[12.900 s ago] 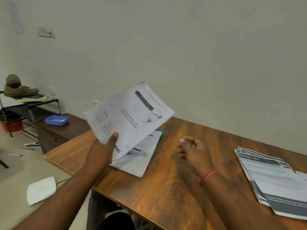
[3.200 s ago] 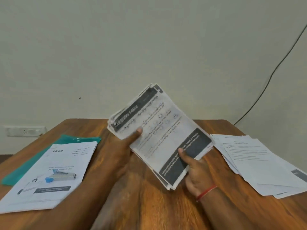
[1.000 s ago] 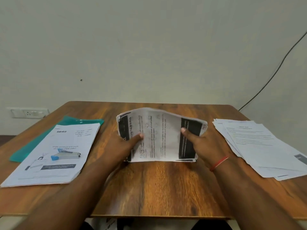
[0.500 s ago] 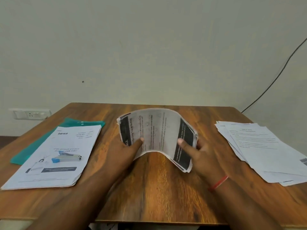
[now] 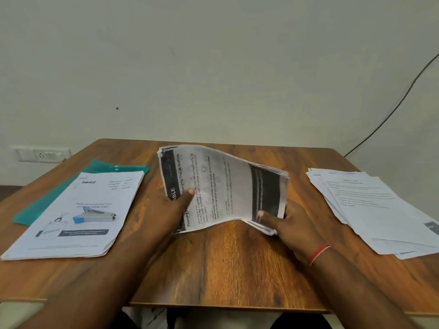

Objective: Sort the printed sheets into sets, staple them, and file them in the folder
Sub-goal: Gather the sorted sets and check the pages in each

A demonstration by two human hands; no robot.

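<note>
Room: A pale wall point(image 5: 213, 67) stands behind a brown wooden table point(image 5: 232, 269). A wall socket point(image 5: 42, 154) sits low on the left. A black cable point(image 5: 392, 110) runs down the wall on the right.
Bundle: The bundle of printed sheets point(image 5: 223, 186) is in the middle of the table, turned sideways and bent into a hump.
Left grip: The left grip point(image 5: 171, 210) holds the bundle's left end, with the thumb point(image 5: 188, 193) on the front page. Its other fingers are hidden behind the paper.
Right grip: The right grip point(image 5: 292, 224) pinches the right end by the dark band, thumb on the front.
Left pile: A neat pile point(image 5: 107, 191) lies near the left edge with the stapler point(image 5: 95, 217) on top. The green folder point(image 5: 47, 200) pokes out from under it toward the far left corner.
Right pile: A loose, fanned pile point(image 5: 370, 205) lies near the right edge.
Step, I think: The bundle is being made even before stapling.
Could go wrong: The sheets at the right end look uneven. If a thumb lets go, the bent paper could spring flat and pages could slide out. A hard bend could crease them. A wide elbow could push the fanned pile off the right edge. Stapling uneven sheets could miss some.
</note>
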